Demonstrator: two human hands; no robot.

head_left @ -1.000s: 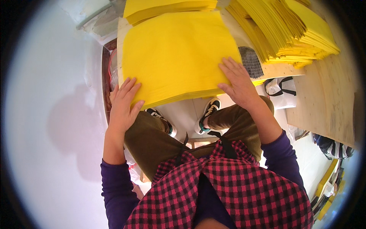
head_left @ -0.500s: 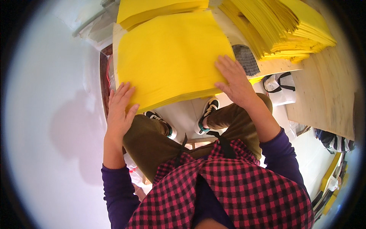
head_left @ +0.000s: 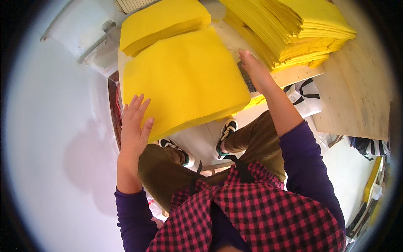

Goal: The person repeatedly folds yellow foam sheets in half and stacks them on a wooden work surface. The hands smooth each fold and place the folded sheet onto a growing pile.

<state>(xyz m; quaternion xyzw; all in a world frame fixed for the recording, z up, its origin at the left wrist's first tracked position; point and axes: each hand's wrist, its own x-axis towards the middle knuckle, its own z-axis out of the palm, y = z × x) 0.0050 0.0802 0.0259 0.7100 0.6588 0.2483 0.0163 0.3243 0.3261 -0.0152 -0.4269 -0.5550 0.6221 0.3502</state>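
A thick stack of yellow fabric sheets (head_left: 189,80) lies before me, its near edge jutting over the table's front edge. My left hand (head_left: 136,124) is at the stack's near left corner, fingers stretched and thumb apart, gripping nothing. By the right side of the stack is my right hand (head_left: 257,72), seen edge-on with its fingers extended and nothing in them. It hangs over or beside a dark grey ribbed cloth (head_left: 247,80), which it partly hides. I cannot tell whether the right hand touches the cloth.
Another yellow stack (head_left: 166,21) sits right behind the first. Folded yellow sheets are piled high (head_left: 302,40) at the far right of the wooden table (head_left: 289,76). A white wall (head_left: 50,147) runs along my left. A white bag with black handles (head_left: 306,96) is below the table at right.
My right hand has left the stack's near right part and moved farther out along its right side. The left hand stays by the near left corner. The view has shifted slightly.
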